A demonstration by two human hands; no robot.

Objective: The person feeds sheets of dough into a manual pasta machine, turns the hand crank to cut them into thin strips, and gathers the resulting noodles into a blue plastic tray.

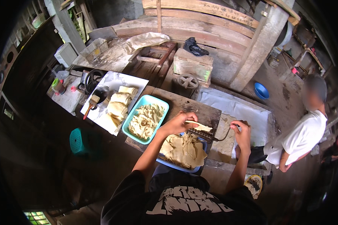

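A turquoise rectangular plastic tray [128,125] holds pale dough strips. Right of it, the left hand [178,123] pinches a thin yellowish dough sheet [199,126] atop the small metal roller machine [199,134]; the right hand [241,132] grips its dark crank handle [224,136].

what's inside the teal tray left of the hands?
The teal tray holds a loose heap of pale yellow cut strips, covering most of the tray floor. Anything beneath the heap is hidden.

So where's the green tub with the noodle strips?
The green tub sits left of the left hand, beside the white board with folded dough.
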